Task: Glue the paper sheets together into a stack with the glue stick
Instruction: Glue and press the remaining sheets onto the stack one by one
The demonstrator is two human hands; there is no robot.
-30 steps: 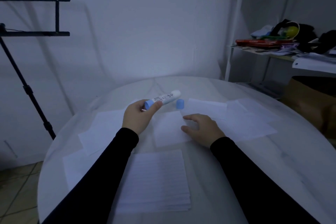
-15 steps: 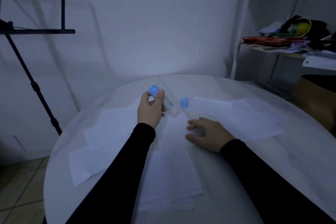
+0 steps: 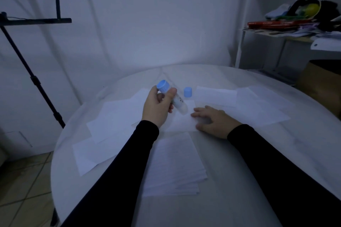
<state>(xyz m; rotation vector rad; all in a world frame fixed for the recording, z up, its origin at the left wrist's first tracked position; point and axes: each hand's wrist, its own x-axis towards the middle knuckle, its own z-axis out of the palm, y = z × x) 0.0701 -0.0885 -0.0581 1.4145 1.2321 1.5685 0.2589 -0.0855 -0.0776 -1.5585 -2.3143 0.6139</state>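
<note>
Scene: looking down at a round white table (image 3: 276, 180) in dim light, paper spread across the middle of the frame.
Left hand (image 3: 156, 107): wrapping fingers and thumb around the glue stick (image 3: 173, 98) just left of centre, blue knob end up, open tip angling down toward the sheet (image 3: 181, 119) at centre.
Right hand (image 3: 215, 120): lying flat with fingers spread, pinning that sheet's right edge, gripping nothing.
Cap (image 3: 188, 91): standing upright, off the stick, just above centre.
Stack (image 3: 175, 164): resting below centre, edges slightly fanned.
Loose sheets: lying left of centre (image 3: 114, 118) and right of centre (image 3: 254, 108), overlapping.
Tip contact: hovering or touching, impossible to tell.
Handling, stick: likely light, rigid, smooth plastic; gripping mid-barrel for firm, even pressing.
Handling, paper: likely thin, floppy, sliding easily on the smooth top; pinning flat near an edge, lifting by a corner.
Risk: probably creasing or skewing under sideways dragging.
</note>
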